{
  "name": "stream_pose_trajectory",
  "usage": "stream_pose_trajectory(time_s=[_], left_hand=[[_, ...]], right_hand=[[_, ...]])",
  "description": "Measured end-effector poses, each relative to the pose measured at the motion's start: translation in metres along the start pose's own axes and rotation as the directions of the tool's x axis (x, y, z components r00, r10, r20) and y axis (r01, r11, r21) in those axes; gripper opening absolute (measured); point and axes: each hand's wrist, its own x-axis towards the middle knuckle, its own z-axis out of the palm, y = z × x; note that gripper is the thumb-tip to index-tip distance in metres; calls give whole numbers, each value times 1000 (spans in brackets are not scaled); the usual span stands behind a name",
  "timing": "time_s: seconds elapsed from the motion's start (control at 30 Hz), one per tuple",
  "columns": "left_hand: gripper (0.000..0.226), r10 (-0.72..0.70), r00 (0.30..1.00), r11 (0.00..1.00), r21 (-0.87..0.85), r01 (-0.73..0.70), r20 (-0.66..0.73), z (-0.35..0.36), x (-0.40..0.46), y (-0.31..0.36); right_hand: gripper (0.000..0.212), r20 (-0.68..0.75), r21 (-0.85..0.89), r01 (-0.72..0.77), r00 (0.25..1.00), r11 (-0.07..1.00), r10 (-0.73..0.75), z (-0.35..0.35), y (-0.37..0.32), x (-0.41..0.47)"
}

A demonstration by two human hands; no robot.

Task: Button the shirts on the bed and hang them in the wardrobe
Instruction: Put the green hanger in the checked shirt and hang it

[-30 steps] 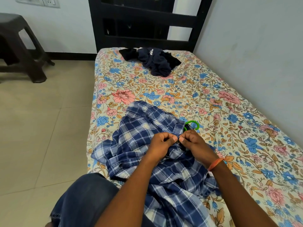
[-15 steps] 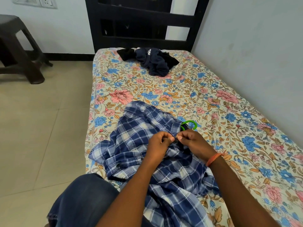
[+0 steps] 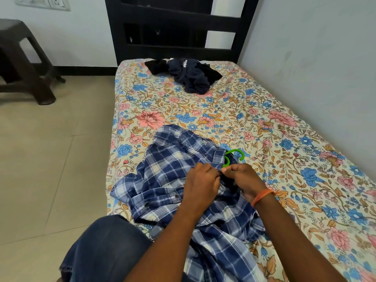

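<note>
- Working on the bed (image 3: 234,110), you have its whole floral sheet as your surface: the wall runs close along its right side, the dark headboard (image 3: 175,27) closes the far end, and the left edge drops to open floor (image 3: 46,159), which looks like your freest way out toward a wardrobe that is not in view.
- Spreading the plaid shirt (image 3: 173,169) flatter would likely help; it lies crumpled at the near end of the bed, part of it trailing toward your lap and close to the left edge, so watch that it does not slide off.
- Leaving the dark garments (image 3: 191,76) heaped near the headboard is fine; they sit well apart from your work.
- Keeping your left hand (image 3: 200,185) as it is, fingers curled and pinching the shirt front, gives you a firm grip on one side of the placket.
- Matching it, your right hand (image 3: 242,178) pinches the cloth just beside, fingertips almost touching the left's; the button itself is hidden, so I cannot tell whether it is through.
- Minding the green hanger (image 3: 234,156), whose hook shows just beyond your right hand at the collar, keep it from snagging as you move down.
</note>
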Motion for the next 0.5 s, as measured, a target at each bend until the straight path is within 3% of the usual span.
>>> stream_pose_trajectory(time_s=[0.07,0.13,0.23,0.27,0.37,0.43,0.5], left_hand=[[5,-20,998,1000,-3,20,56,4,0,-2],[6,-68,990,997,-30,73,120,5,-2,-3],[4,-128,978,986,-82,143,167,4,-3,-3],[4,-150,971,981,-94,169,186,2,-3,-3],[4,-208,962,963,-137,233,176,-4,-5,-5],[5,-262,950,941,-172,290,169,-8,-5,-7],[8,-306,941,922,-201,331,147,-17,-5,-7]], right_hand=[[11,-14,-32,28,999,999,-29,-3,2,2],[12,-171,-161,101,977,982,-128,-10,6,14],[13,-360,-546,168,837,821,-411,-25,16,49],[20,-346,-605,144,838,783,-422,-29,17,59],[52,-213,-617,62,946,784,-243,-31,18,90],[35,-180,-618,68,957,783,-226,-31,13,100],[16,-244,-546,106,929,831,-278,-32,-4,100]])
